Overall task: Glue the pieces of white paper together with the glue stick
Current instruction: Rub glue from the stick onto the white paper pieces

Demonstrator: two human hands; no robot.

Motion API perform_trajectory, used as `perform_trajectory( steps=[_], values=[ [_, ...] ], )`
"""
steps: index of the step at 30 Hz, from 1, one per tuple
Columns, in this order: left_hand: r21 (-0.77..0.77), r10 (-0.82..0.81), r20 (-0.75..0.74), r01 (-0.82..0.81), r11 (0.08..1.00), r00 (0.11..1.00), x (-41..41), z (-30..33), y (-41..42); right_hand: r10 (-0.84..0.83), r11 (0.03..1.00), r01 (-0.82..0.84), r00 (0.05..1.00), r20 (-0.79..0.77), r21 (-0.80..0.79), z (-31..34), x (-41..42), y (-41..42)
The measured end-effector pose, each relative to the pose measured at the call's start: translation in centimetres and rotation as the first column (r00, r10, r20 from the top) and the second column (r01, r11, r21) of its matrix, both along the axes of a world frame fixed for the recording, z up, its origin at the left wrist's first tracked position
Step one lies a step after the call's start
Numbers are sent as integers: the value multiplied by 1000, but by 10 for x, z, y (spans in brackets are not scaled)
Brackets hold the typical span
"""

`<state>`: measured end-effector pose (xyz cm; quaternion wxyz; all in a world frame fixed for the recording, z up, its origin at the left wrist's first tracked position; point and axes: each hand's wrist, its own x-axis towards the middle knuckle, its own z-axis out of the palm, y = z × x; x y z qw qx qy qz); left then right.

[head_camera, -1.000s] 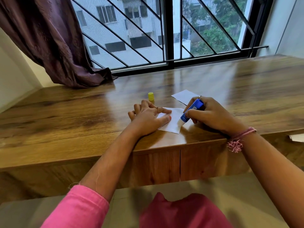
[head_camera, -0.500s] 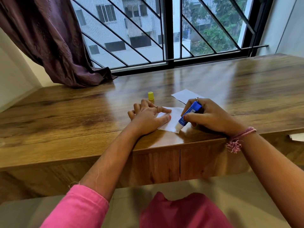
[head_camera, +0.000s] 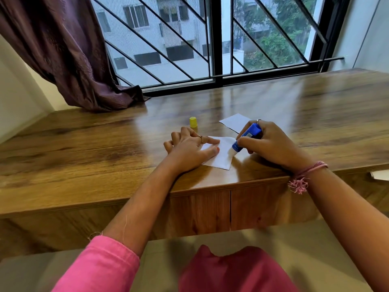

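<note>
A white piece of paper [head_camera: 222, 155] lies on the wooden table [head_camera: 105, 148] near its front edge. My left hand [head_camera: 189, 151] presses its left part flat with straight fingers. My right hand [head_camera: 267, 143] grips a blue glue stick [head_camera: 245, 139], tilted so its white tip touches the paper's right side. A second white paper [head_camera: 233, 122] lies just behind, partly hidden by my right hand. The yellow cap [head_camera: 193, 122] of the glue stick stands on the table behind my left hand.
A purple curtain [head_camera: 69, 60] hangs down onto the table's back left. A barred window [head_camera: 210, 39] runs along the back edge. Another bit of white paper [head_camera: 380, 174] shows at the right, below the table's front edge.
The glue stick's tip has moved up along the paper's right side, away from the near corner. My left hand has stayed pressed on the paper.
</note>
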<state>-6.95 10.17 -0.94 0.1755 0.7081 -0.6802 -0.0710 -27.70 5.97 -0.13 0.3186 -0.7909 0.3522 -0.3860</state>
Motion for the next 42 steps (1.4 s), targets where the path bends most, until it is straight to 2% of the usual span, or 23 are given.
perform_trajectory(
  steps=[11,23,28,42],
  values=[
    [12,-3,11,3,1000,1000,-1,2,0,194,981,-194,979,-53,23,4,-2,9],
    [4,1,8,-1,1000,1000,0,0,-1,-34,999,34,999,24,5,-2,1,-3],
    [8,2,6,-2,1000,1000,0,-1,-2,-56,998,56,998,39,6,-2,0,-3],
    [15,-5,13,5,1000,1000,1,-1,-3,231,973,-230,970,-71,24,1,-2,6]
  ],
)
